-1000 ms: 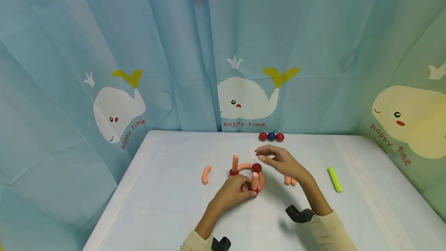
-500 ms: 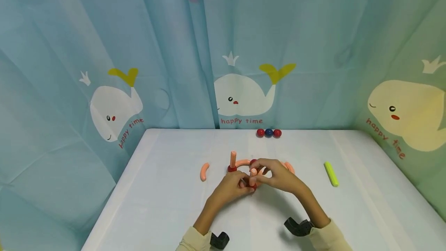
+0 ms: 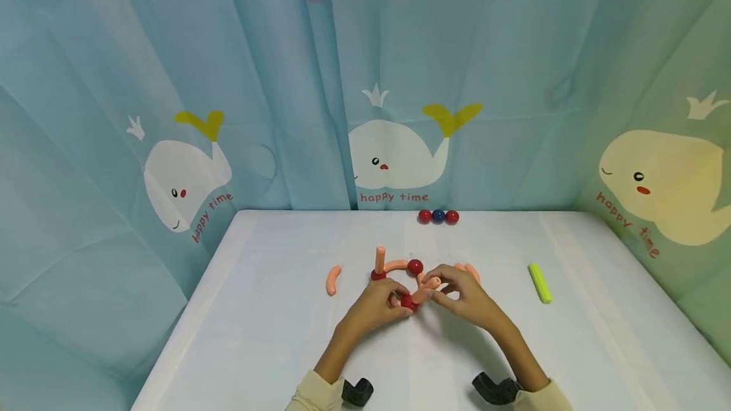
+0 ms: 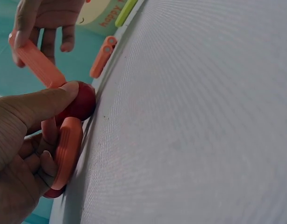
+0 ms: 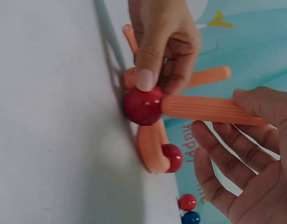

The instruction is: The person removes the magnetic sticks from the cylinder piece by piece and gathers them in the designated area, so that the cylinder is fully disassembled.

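On the white table stands a ring of curved orange rods joined by red balls. My left hand grips the nearest red ball, thumb pressed on its side. From that ball a straight ridged orange rod leans up to the right, its free end pinched between thumb and fingers of my right hand. Another straight orange rod rises upright from the red ball at the ring's left. A further red ball at the back carries no upright rod. Left fingers hide part of the ring.
A loose curved orange rod lies left of the ring. Right of it, partly behind my right hand, are orange rods. A lime-green stick lies farther right. Two red balls and a blue ball line the back edge before the curtain.
My right hand has come down from above the ring and taken hold of the near rod, which has gone from upright to leaning right. My left hand stays at the near red ball.
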`<state>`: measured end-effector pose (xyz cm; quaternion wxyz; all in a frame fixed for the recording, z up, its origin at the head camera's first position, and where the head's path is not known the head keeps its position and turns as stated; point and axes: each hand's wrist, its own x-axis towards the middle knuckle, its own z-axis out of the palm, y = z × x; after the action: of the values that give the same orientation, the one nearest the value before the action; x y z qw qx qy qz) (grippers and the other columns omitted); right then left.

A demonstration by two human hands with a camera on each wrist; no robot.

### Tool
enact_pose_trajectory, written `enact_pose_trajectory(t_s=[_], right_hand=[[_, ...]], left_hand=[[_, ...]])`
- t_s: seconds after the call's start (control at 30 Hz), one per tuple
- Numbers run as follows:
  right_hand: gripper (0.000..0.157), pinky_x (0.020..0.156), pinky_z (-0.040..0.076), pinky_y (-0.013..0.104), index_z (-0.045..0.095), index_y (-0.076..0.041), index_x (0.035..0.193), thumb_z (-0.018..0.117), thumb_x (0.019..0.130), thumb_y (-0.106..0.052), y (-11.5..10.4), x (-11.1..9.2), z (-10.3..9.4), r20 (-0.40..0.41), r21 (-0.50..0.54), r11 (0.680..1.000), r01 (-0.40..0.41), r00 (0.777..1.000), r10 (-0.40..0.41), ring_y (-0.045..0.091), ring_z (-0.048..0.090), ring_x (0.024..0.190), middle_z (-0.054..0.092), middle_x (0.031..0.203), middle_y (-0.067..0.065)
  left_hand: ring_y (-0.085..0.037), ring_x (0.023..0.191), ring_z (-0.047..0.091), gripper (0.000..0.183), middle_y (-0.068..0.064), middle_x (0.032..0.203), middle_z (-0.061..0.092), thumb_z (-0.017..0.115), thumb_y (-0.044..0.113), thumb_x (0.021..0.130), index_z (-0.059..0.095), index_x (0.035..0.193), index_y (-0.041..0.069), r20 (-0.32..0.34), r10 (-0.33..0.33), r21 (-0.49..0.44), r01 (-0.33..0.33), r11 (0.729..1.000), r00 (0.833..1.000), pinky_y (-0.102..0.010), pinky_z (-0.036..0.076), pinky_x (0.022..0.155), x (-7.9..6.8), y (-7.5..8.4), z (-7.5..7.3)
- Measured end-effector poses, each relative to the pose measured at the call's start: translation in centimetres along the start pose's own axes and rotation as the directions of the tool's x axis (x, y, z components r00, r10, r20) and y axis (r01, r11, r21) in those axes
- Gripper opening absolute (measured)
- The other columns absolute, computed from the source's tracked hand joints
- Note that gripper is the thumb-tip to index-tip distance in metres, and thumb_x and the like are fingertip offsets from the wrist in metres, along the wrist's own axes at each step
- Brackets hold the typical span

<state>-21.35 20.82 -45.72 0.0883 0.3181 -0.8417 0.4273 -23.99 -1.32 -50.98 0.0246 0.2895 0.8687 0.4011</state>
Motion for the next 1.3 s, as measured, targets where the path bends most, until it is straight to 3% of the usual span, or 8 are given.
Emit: enact_pose_trajectory(t_s=[0.17, 0.27, 0.43, 0.7, 0.93, 1.17, 1.3], right_hand=[[0.022, 0.066, 0.054, 0.026, 0.067, 0.001, 0.103, 0.071, 0.082, 0.005, 0.2, -0.4, 0.9, -0.007, -0.026, 1.000, 0.004, 1.000, -0.004, 0.010, 0.061, 0.087, 0.070, 0.100, 0.014], [0.022, 0.065, 0.054, 0.025, 0.068, -0.003, 0.105, 0.074, 0.083, -0.003, 1.9, -0.7, 1.7, -0.023, -0.028, 1.000, -0.004, 1.000, 0.004, 0.006, 0.062, 0.088, 0.071, 0.102, 0.010], [0.026, 0.064, 0.056, 0.024, 0.069, -0.001, 0.106, 0.077, 0.083, -0.010, 2.3, -0.8, 2.2, -0.038, -0.033, 0.999, -0.011, 0.999, 0.010, 0.001, 0.063, 0.085, 0.072, 0.100, 0.007], [0.017, 0.064, 0.056, 0.023, 0.072, -0.006, 0.097, 0.077, 0.082, -0.005, 2.2, -0.8, 2.5, -0.039, -0.019, 1.000, 0.016, 0.999, -0.017, -0.002, 0.062, 0.081, 0.072, 0.095, 0.004], [0.015, 0.061, 0.054, 0.022, 0.071, -0.009, 0.096, 0.077, 0.082, -0.006, 2.0, -0.8, 2.6, -0.044, -0.027, 0.999, 0.037, 0.998, -0.038, -0.004, 0.059, 0.077, 0.070, 0.091, 0.001], [0.015, 0.059, 0.053, 0.022, 0.071, -0.009, 0.094, 0.076, 0.081, -0.004, 2.1, -0.9, 2.8, -0.048, -0.038, 0.996, 0.076, 0.996, -0.077, -0.004, 0.057, 0.076, 0.069, 0.090, 0.001], [0.015, 0.061, 0.054, 0.022, 0.069, -0.011, 0.093, 0.076, 0.082, -0.003, 1.9, -0.8, 2.7, -0.039, -0.044, 0.996, 0.083, 0.996, -0.085, -0.002, 0.058, 0.077, 0.068, 0.091, 0.000]], left_hand=[[0.003, 0.063, 0.045, 0.030, 0.007, 0.076, 0.059, 0.082, 0.023, 0.080, 0.071, 0.105, 0.011, -0.007, -0.003, -0.023, 0.003, 1.000, 1.000, -0.014, 0.043, 0.059, -0.1, -0.2, -0.1], [0.002, 0.067, 0.046, 0.030, 0.005, 0.084, 0.063, 0.082, 0.024, 0.080, 0.071, 0.105, 0.012, -0.010, -0.007, -0.004, 0.007, 1.000, 1.000, -0.014, 0.042, 0.063, -0.2, -0.2, 0.0], [0.001, 0.072, 0.046, 0.029, 0.005, 0.096, 0.067, 0.081, 0.026, 0.080, 0.071, 0.104, 0.013, -0.012, -0.011, 0.024, 0.012, 1.000, 1.000, -0.014, 0.041, 0.065, -0.1, 0.0, 0.0], [0.000, 0.078, 0.051, 0.032, 0.004, 0.099, 0.070, 0.083, 0.028, 0.079, 0.071, 0.105, 0.013, -0.014, 0.011, 0.056, -0.010, 0.998, 1.000, -0.015, 0.043, 0.070, -0.2, 0.1, -0.1], [0.000, 0.073, 0.048, 0.032, 0.006, 0.090, 0.068, 0.083, 0.028, 0.078, 0.073, 0.104, 0.011, -0.018, 0.031, 0.063, -0.029, 0.998, 0.999, -0.013, 0.041, 0.066, 0.0, -0.1, -0.1], [0.000, 0.080, 0.052, 0.032, 0.005, 0.099, 0.070, 0.083, 0.028, 0.078, 0.072, 0.105, 0.014, -0.004, -0.006, 0.058, 0.006, 0.998, 1.000, -0.015, 0.043, 0.070, -0.1, -0.1, -0.1], [0.000, 0.079, 0.052, 0.032, 0.006, 0.096, 0.070, 0.083, 0.027, 0.078, 0.072, 0.104, 0.013, -0.015, 0.004, 0.059, -0.004, 0.998, 1.000, -0.015, 0.043, 0.070, -0.1, 0.0, -0.1]])
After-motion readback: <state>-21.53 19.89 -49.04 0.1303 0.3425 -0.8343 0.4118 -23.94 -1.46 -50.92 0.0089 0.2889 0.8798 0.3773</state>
